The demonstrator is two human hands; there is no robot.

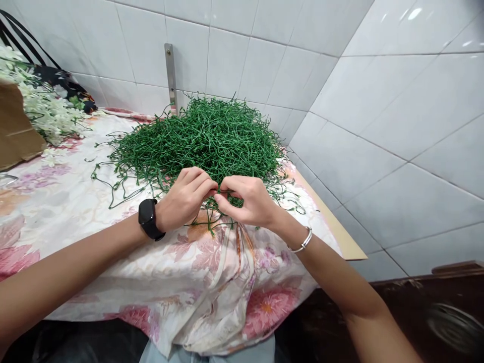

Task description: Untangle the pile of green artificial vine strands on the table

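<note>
A big heap of thin green artificial stems point(212, 133), tangled and with small knobby ends, lies on the flowered cloth. At its near edge my left hand point(189, 194), with a black watch on the wrist, is closed with bent fingers on a green stem point(209, 218), and strands show below it. My right hand point(247, 199), wearing a silver bangle, pinches thumb and forefinger together, touching the left fingertips. Most of what lies between the fingertips is hidden; a bit of green stem shows there.
The flowered cloth point(56, 206) drapes over the table edge toward my lap. White artificial flowers point(49, 103) and a brown cardboard piece point(18, 126) are at left. Behind stand a tiled wall point(234, 45) and a metal bracket point(170, 75). A board edge point(340, 227) juts out at right.
</note>
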